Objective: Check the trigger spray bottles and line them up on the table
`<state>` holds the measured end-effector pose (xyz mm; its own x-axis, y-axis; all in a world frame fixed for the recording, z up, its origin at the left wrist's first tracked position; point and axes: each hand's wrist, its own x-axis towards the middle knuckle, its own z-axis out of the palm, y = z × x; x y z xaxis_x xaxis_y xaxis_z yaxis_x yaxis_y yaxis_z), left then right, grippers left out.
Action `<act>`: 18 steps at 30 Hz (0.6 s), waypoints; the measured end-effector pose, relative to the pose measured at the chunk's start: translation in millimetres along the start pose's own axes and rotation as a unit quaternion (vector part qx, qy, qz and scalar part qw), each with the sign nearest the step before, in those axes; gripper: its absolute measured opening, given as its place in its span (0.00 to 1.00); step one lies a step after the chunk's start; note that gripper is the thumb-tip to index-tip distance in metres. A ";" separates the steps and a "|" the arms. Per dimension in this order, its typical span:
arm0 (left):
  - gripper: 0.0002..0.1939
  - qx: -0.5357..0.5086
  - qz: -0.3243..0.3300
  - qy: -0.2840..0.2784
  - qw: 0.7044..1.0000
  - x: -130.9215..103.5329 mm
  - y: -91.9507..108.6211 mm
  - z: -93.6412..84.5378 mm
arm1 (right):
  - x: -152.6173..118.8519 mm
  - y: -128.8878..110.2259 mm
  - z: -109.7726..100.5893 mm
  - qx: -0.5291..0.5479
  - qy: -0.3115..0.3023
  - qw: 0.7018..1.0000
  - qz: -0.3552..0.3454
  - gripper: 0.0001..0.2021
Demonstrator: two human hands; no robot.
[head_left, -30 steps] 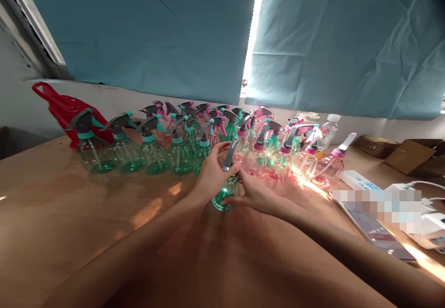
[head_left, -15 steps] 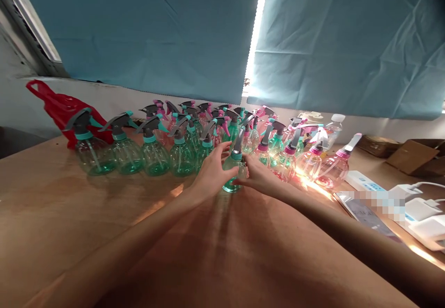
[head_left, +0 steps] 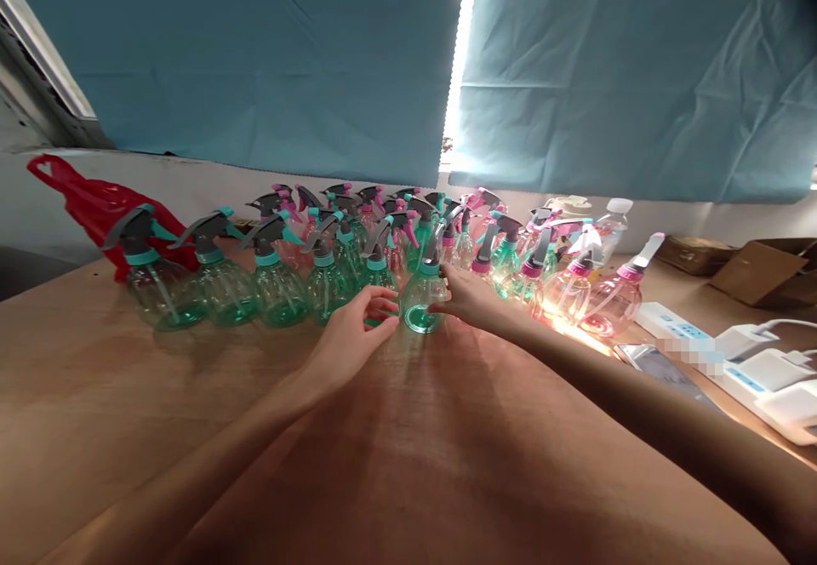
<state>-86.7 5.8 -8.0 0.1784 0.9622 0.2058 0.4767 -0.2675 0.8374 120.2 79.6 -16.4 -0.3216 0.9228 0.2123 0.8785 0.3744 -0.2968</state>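
A green spray bottle (head_left: 421, 301) stands upright in the middle of the front row. My right hand (head_left: 469, 297) grips it from the right, thumb across its front and fingers behind. Left of that bottle, my left hand (head_left: 361, 322) is off it, with curved fingers apart and nothing in them. It hovers in front of another green bottle (head_left: 378, 274), partly covering it. More green bottles, such as this one (head_left: 281, 293), line up to the left. Pink bottles (head_left: 613, 301) stand at the right end of the row.
Several more spray bottles crowd behind the front row. A red bag (head_left: 95, 199) lies at the back left of the wooden table (head_left: 408, 446). To the right are a power strip (head_left: 677, 331) with white plugs, a phone (head_left: 657, 365), a capped clear bottle (head_left: 614, 225) and a cardboard box (head_left: 759, 271).
My left hand has come off the middle green bottle and moved left and slightly down. That bottle has shifted a little back and left, with my right hand still on it.
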 end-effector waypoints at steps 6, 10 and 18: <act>0.14 -0.002 -0.026 -0.019 0.999 -1.6 -7.7 -3.3 | 1.8 -5.9 -0.5 -0.014 -0.004 1.000 0.020 0.22; 0.14 -0.003 -0.022 -0.025 0.999 0.3 -6.2 2.5 | -1.5 -11.0 -3.6 -0.008 -0.004 1.000 0.017 0.27; 0.15 0.010 -0.045 -0.056 0.997 6.5 3.7 14.7 | -47.2 1.9 -18.8 0.062 0.061 0.996 -0.018 0.24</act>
<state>-71.2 10.3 -11.0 0.2281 0.9710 0.0721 0.5124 -0.1827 0.8391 143.7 35.1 -9.5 -0.3000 0.8932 0.3350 0.8145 0.4227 -0.3974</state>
